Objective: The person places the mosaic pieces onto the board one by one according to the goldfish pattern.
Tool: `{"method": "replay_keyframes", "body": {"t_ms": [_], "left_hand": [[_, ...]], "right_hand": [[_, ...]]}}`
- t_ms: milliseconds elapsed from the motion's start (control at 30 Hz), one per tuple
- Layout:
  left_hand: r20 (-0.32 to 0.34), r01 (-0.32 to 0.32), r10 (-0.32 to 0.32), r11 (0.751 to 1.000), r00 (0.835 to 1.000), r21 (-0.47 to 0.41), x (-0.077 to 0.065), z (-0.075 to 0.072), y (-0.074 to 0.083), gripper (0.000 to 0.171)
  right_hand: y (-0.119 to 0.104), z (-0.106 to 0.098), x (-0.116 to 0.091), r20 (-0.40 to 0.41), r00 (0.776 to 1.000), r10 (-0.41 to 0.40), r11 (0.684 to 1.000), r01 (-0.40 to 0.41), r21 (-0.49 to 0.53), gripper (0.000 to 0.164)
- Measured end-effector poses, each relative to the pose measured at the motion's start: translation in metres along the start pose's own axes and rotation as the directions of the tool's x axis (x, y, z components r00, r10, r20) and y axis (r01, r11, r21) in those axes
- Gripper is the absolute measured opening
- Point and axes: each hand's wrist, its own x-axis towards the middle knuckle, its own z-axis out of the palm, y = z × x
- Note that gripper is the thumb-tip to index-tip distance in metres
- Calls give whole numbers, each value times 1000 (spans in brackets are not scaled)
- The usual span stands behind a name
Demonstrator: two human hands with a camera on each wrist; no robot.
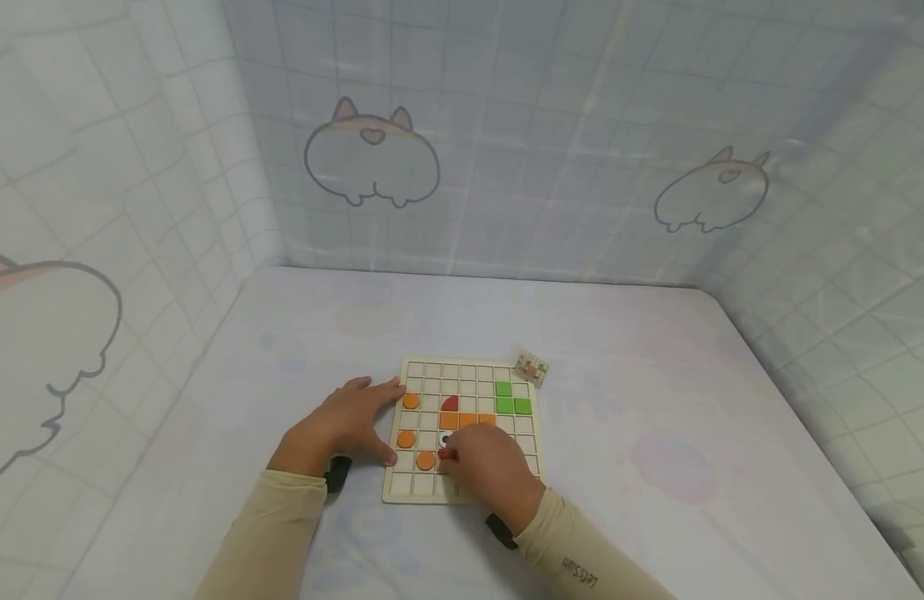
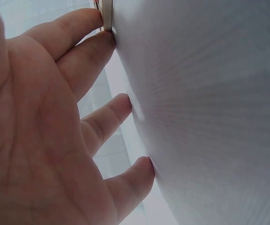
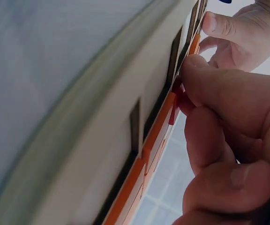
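Note:
A pale wooden grid board (image 1: 412,364) lies flat on the surface. My left hand (image 1: 340,427) has its fingers spread along the board's left side, thumb and index fingertip at the edge. Low over the board's middle, my right hand (image 1: 495,468) pinches a small red piece (image 3: 186,104) between thumb and index finger; its shape is mostly hidden. Just above those fingertips is a white eye piece (image 1: 445,437) with a dark dot. Orange squares (image 1: 467,419) form a row behind the hand, with a red quarter-circle (image 1: 450,404) above them. Orange discs (image 1: 406,438) sit toward the left.
Green squares (image 1: 504,406) fill cells at the board's right. A small printed pattern card (image 1: 532,367) overlaps the board's far right corner. Black straps (image 1: 338,473) circle both wrists. Fabric walls with cartoon animal outlines (image 1: 372,162) enclose the white surface on three sides.

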Motion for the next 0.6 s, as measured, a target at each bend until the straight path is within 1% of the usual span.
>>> {"method": "replay_keyframes", "body": {"t_ms": [133,233,367,500,600], "left_hand": [[8,10,-10,1000,1000,-14,-1,2,-1,114],[14,13,-13,1000,1000,-21,-1,4,-4,114],[-3,1,-1,1000,1000,-6,0,4,-7,114],[0,1,-1,1000,1000,-12,3,5,-8,114],[6,1,-1,1000,1000,-17,5,4,-9,115]], "right_hand": [[2,2,-2,8,1000,-6,1000,6,21,10],[3,4,-4,15,1000,-18,1000,18,21,11],[5,4,-6,16,999,-34,999,34,17,13],[7,1,-7,45,999,-27,998,25,56,15],[7,0,-8,60,997,-37,997,33,72,16]]}}
